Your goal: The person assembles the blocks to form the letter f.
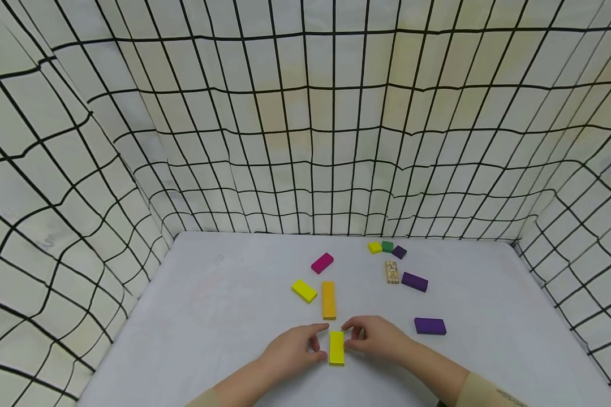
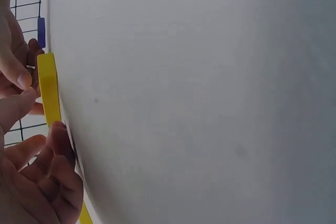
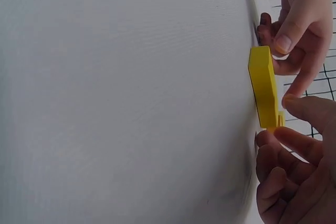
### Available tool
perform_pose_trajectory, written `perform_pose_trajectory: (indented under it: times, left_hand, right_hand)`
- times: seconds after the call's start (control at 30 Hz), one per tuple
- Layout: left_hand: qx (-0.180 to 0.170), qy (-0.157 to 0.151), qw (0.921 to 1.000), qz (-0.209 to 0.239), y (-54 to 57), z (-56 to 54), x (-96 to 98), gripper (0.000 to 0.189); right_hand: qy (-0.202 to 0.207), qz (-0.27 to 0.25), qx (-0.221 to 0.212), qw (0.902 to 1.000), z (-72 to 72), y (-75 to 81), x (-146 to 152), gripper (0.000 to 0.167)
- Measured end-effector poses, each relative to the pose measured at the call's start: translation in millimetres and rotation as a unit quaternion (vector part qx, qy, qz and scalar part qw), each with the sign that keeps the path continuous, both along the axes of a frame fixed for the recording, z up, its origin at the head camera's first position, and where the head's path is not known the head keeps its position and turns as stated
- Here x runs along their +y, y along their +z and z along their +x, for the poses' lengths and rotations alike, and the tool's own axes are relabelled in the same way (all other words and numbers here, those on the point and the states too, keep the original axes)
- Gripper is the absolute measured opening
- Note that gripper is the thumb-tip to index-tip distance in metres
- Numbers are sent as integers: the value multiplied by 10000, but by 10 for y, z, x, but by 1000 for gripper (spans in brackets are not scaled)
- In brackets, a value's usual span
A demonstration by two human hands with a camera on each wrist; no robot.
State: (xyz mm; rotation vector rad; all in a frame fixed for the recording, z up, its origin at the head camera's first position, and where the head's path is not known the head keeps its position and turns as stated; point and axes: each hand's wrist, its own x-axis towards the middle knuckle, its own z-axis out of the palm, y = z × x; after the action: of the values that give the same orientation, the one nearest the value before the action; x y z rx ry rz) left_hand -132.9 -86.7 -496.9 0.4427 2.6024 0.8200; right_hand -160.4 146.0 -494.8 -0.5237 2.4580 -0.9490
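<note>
A yellow block (image 1: 336,348) lies lengthwise on the white table between the two hands. My left hand (image 1: 292,351) is at its left side, thumb close to the long edge and index finger stretched past the far end. On the right side, my right hand (image 1: 379,339) has bent fingers, with fingertips right at the block's edge. Neither hand is wrapped round it. In the left wrist view the yellow block (image 2: 49,85) meets a fingertip of the left hand (image 2: 44,179). An orange block (image 1: 328,301) lies just beyond the fingertips.
Another yellow block (image 1: 304,290) and a magenta block (image 1: 322,263) lie further back. Purple blocks (image 1: 430,326) (image 1: 414,282) and a patterned tan block (image 1: 392,272) are to the right. Small yellow (image 1: 375,247), green (image 1: 387,246) and dark purple (image 1: 399,252) pieces sit near the back netting (image 1: 333,217).
</note>
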Motion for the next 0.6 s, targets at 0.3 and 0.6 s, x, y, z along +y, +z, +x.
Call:
perform_pose_trajectory:
  times: [0.3,0.6]
  left_hand:
    - [46,-122,9997,-188,-4,-14,115,57]
    - [81,-191,9994,-274,18,7,110,57]
  right_hand:
    - [-168,131,-48,9998,-10,3,-79,26]
    - [-260,113,-82,9996,-6,-35,-96,26]
